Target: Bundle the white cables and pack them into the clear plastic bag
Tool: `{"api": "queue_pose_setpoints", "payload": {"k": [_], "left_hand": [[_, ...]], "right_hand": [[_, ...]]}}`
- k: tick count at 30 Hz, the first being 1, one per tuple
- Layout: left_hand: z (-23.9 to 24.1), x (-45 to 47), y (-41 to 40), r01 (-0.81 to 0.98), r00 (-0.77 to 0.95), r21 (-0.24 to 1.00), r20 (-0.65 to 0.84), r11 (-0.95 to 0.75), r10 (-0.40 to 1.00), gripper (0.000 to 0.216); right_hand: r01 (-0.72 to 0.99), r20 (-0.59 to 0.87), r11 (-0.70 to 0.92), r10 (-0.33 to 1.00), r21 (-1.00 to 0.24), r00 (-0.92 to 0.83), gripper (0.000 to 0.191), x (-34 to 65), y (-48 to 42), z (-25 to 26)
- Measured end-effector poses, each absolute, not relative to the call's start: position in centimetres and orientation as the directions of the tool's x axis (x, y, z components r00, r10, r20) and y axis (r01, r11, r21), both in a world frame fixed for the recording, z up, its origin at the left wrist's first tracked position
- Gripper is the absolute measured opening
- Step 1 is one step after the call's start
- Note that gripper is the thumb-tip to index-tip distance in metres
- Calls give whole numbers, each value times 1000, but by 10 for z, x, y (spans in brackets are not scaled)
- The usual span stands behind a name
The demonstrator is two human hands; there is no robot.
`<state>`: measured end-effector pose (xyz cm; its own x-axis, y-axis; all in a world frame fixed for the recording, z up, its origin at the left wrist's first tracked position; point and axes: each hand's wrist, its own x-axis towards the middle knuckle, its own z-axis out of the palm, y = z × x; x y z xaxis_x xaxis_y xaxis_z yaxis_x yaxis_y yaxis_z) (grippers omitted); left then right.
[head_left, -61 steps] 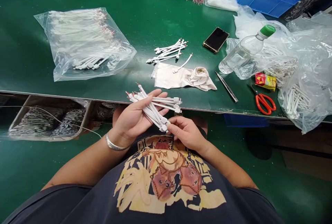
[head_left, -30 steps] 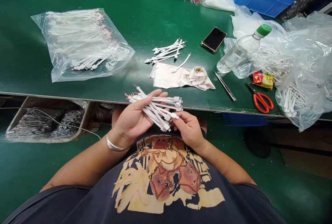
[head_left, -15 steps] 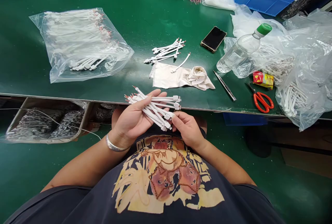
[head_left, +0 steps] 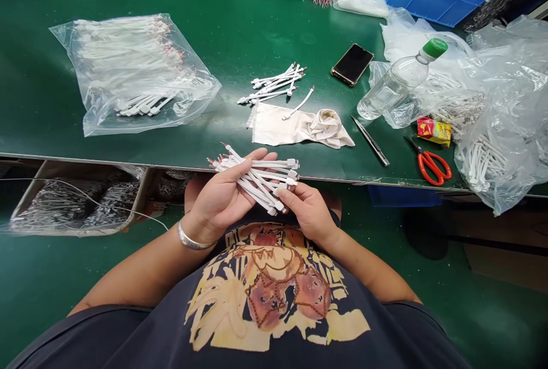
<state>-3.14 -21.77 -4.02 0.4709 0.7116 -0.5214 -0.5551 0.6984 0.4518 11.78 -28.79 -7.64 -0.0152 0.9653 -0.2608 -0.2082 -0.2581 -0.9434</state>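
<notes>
White cables (head_left: 256,177), fanned in a bundle, sit clamped in the left hand (head_left: 218,198), thumb pressed across them, just off the table's (head_left: 128,156) near edge. The right hand (head_left: 310,215) pinches one plug end. Evening up the ends seems the step in hand; moving a single cable calls for a firm left grip.

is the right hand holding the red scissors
No, the red scissors lie on the green table, while the right hand pinches the white cable bundle.
</notes>
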Motion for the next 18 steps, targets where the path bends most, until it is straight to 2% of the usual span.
{"api": "queue_pose_setpoints", "payload": {"k": [13,18], "left_hand": [[-37,-36,-213,-564,440,478,-516,674,735,28],[-41,-38,-208,-581,440,486,-488,653,754,27]], "right_hand": [[-142,-197,-182,976,-973,94,30,122,-289,-79],[-76,-198,-204,977,-976,-76,36,126,-293,-81]]}}
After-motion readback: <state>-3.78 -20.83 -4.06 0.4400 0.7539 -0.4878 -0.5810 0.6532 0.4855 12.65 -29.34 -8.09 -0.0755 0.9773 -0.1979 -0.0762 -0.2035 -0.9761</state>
